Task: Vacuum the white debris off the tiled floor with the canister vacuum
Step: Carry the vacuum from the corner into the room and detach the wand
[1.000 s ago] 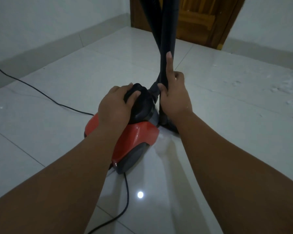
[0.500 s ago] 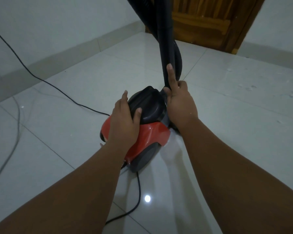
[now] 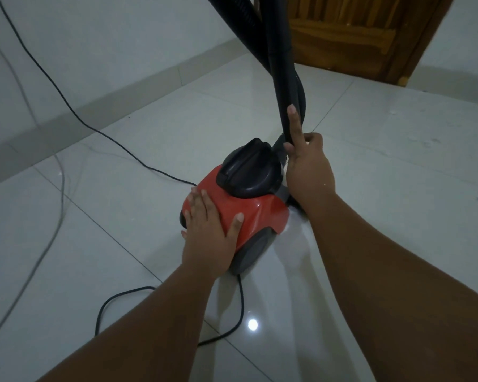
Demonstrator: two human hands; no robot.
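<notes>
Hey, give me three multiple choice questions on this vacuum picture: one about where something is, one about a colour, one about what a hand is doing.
1. Where does the left hand rest? A) on the black lid B) on the vacuum's red body C) on the floor
2. What colour is the tube by the right hand? A) white B) black C) red
3. What is the right hand doing? A) hanging free B) pressing the floor C) gripping the tube
Answers: 1 B, it lies flat on the red body; 2 B, the tube is dark throughout; 3 C, it curls round the tube.
</notes>
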